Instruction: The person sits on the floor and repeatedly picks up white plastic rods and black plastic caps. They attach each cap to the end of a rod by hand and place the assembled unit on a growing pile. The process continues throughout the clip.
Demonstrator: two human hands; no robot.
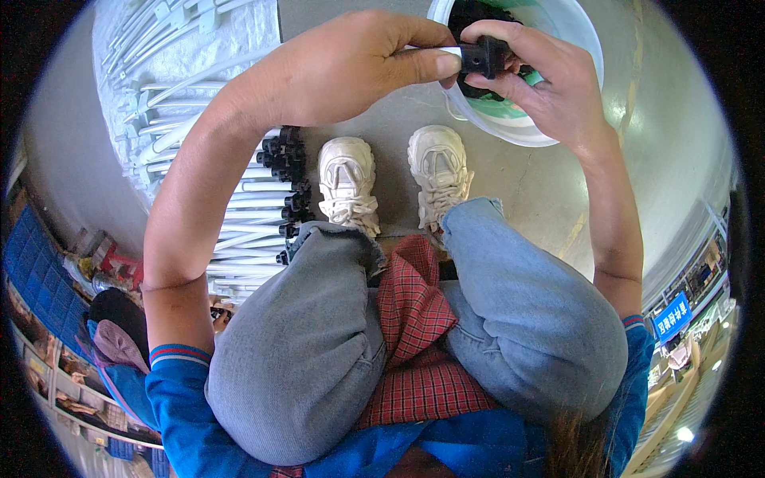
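Note:
My left hand [358, 66] pinches the end of a white tube [418, 50] between thumb and fingers. On that end sits a black plastic fitting [476, 58], which my right hand [553, 74] grips at its wider outer part. Both hands are above the near rim of a white bucket [583, 128], which holds black parts [478, 15]. To the left lies a stack of white tubes [257, 186], many with black fittings [287, 156] on the ends toward my feet. Whether the held fitting is fully seated I cannot tell.
More tubes with pale fittings [140, 107] lie on white sheeting [239, 36] at the upper left. My shoes [348, 179] stand on the grey floor between stack and bucket. Another person [122, 370] is close on my left. Blue crates [42, 281] and shelving are at the far left.

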